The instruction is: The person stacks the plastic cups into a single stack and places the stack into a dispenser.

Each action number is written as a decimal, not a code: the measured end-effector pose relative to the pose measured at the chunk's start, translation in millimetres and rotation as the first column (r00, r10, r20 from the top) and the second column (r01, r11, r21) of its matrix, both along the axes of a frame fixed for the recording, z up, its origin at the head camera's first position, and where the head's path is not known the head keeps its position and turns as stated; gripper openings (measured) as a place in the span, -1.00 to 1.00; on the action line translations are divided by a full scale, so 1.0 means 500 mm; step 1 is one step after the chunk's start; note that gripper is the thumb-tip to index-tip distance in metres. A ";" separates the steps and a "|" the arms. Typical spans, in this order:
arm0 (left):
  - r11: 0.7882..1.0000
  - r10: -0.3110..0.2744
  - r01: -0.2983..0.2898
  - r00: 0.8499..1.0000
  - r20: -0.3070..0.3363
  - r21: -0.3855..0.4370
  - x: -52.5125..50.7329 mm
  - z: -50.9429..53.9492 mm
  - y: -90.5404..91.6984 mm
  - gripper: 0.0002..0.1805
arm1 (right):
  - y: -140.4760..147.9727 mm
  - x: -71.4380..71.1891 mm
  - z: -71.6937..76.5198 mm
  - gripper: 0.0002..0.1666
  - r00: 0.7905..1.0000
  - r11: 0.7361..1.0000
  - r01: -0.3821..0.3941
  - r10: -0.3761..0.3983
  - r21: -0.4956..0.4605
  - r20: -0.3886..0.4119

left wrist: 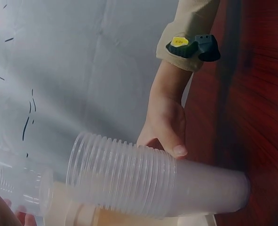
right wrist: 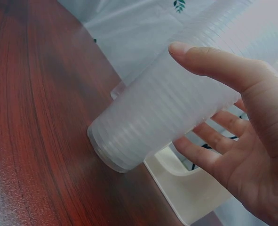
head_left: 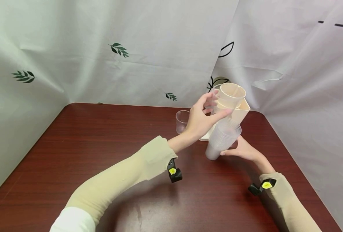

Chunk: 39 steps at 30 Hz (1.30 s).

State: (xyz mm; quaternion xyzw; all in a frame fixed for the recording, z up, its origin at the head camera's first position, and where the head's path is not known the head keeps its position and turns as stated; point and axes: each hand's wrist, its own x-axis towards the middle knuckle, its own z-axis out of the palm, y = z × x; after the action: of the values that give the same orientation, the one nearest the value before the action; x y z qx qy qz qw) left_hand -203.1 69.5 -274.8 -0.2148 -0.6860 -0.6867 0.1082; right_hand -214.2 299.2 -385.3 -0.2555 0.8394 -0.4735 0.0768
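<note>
My left hand (head_left: 200, 117) grips a clear plastic cup (left wrist: 19, 183), thumb on one side and fingers on the other, right by the round top of a cream plastic holder (head_left: 241, 112). Lower down, my right hand (head_left: 244, 149) holds a tall stack of nested clear plastic cups (head_left: 222, 138) between thumb and fingers. The stack leans in front of the holder with its mouth up toward the left hand; its bottom is close to the table. In the right wrist view the thumb lies along the side of the stack (right wrist: 143, 113). The holder is partly hidden by cups and hand.
Another clear cup (head_left: 182, 120) stands on the dark red wooden table (head_left: 107, 138), just left of the left hand and partly behind it. Pale curtains (head_left: 148, 71) with leaf prints hang along the table's back and sides.
</note>
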 end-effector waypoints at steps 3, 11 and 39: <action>1.000 -0.008 0.008 1.000 -0.004 0.012 0.002 -0.003 0.008 -0.32 | 0.002 -0.002 -0.001 -0.12 1.000 1.000 -0.014 0.015 -0.021 0.013; 0.999 -0.042 0.042 0.999 0.007 0.032 0.007 -0.011 0.026 -0.31 | 0.001 -0.005 0.000 -0.11 0.998 0.999 -0.035 0.037 -0.041 0.042; 0.993 -0.066 0.067 0.998 0.015 -0.100 0.003 -0.035 0.034 -0.27 | -0.001 0.000 -0.001 -0.14 0.999 0.998 -0.030 0.032 -0.048 0.043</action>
State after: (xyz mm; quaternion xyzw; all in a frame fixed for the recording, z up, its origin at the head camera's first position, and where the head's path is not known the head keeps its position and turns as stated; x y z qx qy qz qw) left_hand -201.8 86.3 -292.1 -0.2387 -0.7127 -0.6559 0.0703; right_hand -214.4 298.7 -385.9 -0.2596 0.8221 -0.4975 0.0964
